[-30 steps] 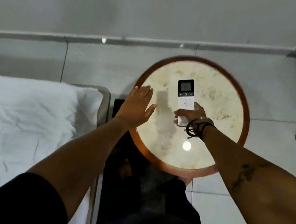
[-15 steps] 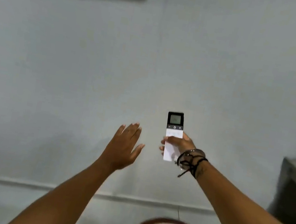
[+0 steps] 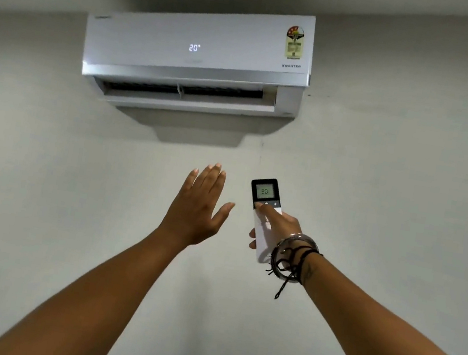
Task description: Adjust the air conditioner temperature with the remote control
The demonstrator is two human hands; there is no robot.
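Below the air conditioner (image 3: 196, 58), keep your right hand (image 3: 275, 230) gripping the remote (image 3: 264, 212), aimed upward; press deliberately; left hand (image 3: 198, 211) spread, empty.

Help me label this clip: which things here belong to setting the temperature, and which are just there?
Part of the job:
remote, held in the right hand
air conditioner, showing 20

Just there:
left hand, open and empty
bracelets
sticker
wall

A room in a home: a white, box-shaped split air conditioner (image 3: 196, 58) reading 20 is mounted high on a plain pale grey plastered wall (image 3: 395, 178), just under the ceiling.
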